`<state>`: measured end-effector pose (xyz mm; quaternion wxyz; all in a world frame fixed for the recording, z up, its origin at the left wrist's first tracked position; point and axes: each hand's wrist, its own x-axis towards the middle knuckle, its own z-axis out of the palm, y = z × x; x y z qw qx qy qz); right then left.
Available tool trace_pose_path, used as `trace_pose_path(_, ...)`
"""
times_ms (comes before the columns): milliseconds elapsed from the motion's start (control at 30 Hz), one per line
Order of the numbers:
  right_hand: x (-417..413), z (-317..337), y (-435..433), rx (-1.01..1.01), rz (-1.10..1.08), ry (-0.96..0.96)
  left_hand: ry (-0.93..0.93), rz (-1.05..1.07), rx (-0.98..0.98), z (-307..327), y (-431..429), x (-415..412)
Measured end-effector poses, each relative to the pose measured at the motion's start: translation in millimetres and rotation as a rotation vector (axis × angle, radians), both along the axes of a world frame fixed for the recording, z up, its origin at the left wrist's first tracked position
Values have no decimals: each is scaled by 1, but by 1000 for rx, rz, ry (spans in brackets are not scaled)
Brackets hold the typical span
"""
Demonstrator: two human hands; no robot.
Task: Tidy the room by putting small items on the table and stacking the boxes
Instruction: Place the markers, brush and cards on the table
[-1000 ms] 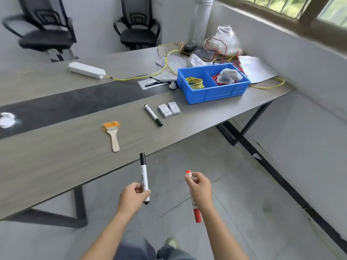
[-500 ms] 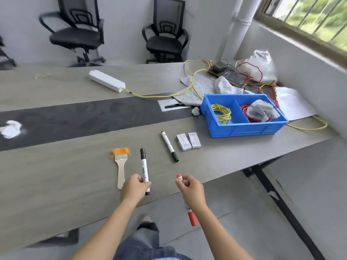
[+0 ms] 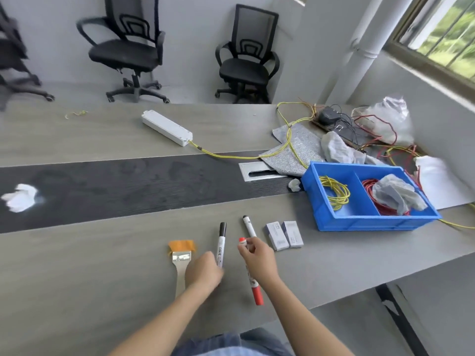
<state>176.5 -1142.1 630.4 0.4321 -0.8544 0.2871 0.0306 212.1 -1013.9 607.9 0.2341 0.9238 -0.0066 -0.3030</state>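
Hands both busy: my left hand (image 3: pixel 203 271) grips black marker (image 3: pixel 221 242), right hand (image 3: pixel 258 258) pinches red marker (image 3: pixel 253 286), both low over bench (image 3: pixel 102 265). I lay each flat beside resting marker (image 3: pixel 249 225), parallel, away from edge, then release.

Grey worktop (image 3: pixel 102 265) with a dark centre strip (image 3: pixel 128 186) — on it a brush (image 3: pixel 181 255), marker (image 3: pixel 248 225), two small boxes (image 3: pixel 284 235), blue bin (image 3: pixel 370 223), white case (image 3: pixel 166 127), crumpled paper (image 3: pixel 20 197).

Pale grey walls (image 3: pixel 195 34) back two black mesh office chairs (image 3: pixel 126 51), perhaps a third at the left edge. Daylight enters the window (image 3: pixel 442 29) beside a white pipe (image 3: pixel 368 34).
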Motion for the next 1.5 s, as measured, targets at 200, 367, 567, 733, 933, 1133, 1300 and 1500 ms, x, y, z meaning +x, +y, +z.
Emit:
trace_pose_path(200,45,1,-5,-182,63,107,-30,-56,55,-7,7,-10)
trace_pose_path(367,63,-9,-12,-278,123,154,-26,-64,45,-4,4,-4)
trace_pose_path(567,68,-7,-26,-263,136,149,-52,-20,9,0,-3,-3)
trace_pose_path(733,58,-3,-38,-199,100,84,-86,-11,-20,-4,-8,-6)
trace_pose_path(933,24,-12,-39,-280,289,67,-141,50,-73,2,-27,-9)
trace_pose_path(1133,5,-10,-50,-331,403,-4,-95,163,-181,0,-46,-20)
trace_pose_path(1300,-17,-12,-69,-356,433,-54,-114,351,-233,-8,-49,-36)
trace_pose_path(1500,-48,-18,-87,-323,469,-123,-129,651,-264,-10,-44,-86)
